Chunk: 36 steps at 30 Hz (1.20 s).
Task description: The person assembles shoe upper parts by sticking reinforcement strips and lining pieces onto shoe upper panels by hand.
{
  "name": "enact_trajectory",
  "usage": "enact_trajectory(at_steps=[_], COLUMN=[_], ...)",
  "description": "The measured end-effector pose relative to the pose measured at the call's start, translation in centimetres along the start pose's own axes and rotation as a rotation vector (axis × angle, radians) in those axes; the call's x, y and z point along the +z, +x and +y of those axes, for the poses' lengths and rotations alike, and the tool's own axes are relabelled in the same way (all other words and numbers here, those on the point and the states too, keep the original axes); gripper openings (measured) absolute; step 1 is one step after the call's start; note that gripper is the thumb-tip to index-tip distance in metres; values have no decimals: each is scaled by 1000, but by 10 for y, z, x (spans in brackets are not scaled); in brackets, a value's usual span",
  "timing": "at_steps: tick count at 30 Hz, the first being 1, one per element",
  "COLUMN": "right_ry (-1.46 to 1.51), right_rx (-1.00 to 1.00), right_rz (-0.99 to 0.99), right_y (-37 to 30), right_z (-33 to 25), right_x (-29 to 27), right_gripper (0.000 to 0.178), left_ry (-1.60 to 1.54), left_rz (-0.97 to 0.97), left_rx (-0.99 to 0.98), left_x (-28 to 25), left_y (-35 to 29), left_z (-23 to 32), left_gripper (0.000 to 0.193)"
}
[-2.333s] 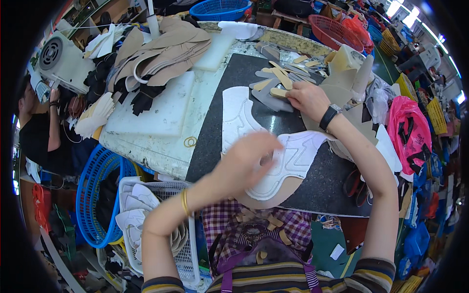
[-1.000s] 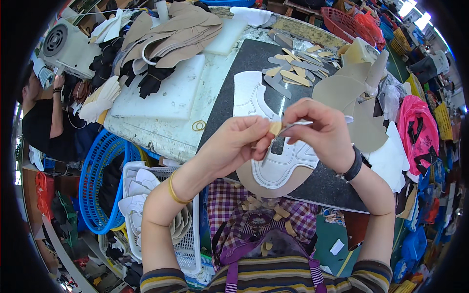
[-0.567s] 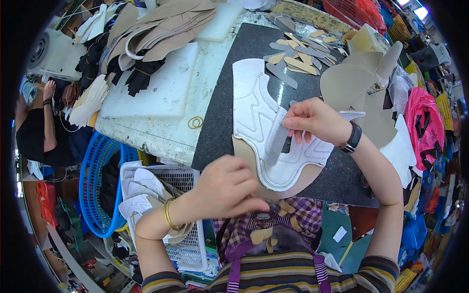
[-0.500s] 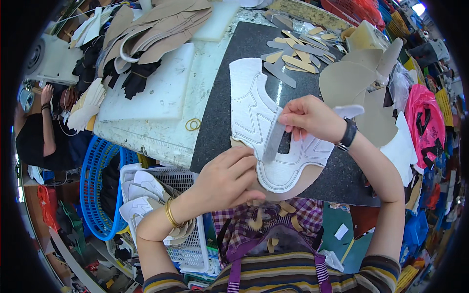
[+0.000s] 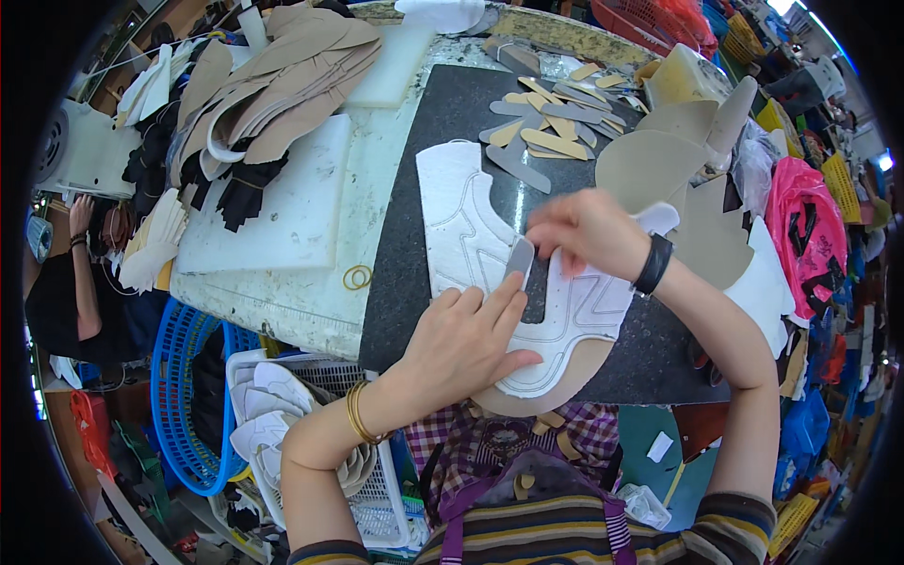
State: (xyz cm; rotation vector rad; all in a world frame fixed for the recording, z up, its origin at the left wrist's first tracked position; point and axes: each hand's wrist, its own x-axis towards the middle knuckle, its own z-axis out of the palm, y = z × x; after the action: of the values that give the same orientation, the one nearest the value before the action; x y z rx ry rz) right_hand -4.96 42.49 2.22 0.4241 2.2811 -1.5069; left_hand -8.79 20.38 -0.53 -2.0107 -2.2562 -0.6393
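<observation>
A white shoe upper piece (image 5: 452, 212) with stitched outlines lies flat on a dark stone slab (image 5: 395, 235), a beige lining edge (image 5: 574, 377) showing along its near end. On the inner edge of the upper's left arm rests a grey strip (image 5: 520, 256) with a rounded end. My left hand (image 5: 461, 334) lies over the strip's lower part, fingers stretched out and pressing it down; they hide much of it. Just right of the strip's upper end is my right hand (image 5: 593, 235), its fingers bent and blurred by motion, so what they hold cannot be made out.
Loose grey and cream strips (image 5: 556, 122) lie at the slab's far end. Beige cut pieces (image 5: 659, 160) sit to the right, a pink plastic bag (image 5: 796, 235) beyond. Stacked shoe pieces (image 5: 282, 85) and a white board (image 5: 273, 207) are on the left, baskets (image 5: 193, 395) below. Another person's arm (image 5: 85, 273) shows far left.
The grey strip, held by my right hand before, now lies on the upper under my left fingers. My left hand has moved up onto it; my right fingers have come off it.
</observation>
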Motion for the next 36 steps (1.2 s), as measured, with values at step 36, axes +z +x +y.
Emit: enact_trajectory(at_steps=[36], right_ry=[-189], right_rx=[-723], right_rz=[178], right_y=[-106], right_z=[5], right_x=[23], right_gripper=[32], left_ry=[-2211], left_rz=[-7], left_rx=[-654], left_x=[0], left_y=[19], left_z=[65], left_gripper=[25])
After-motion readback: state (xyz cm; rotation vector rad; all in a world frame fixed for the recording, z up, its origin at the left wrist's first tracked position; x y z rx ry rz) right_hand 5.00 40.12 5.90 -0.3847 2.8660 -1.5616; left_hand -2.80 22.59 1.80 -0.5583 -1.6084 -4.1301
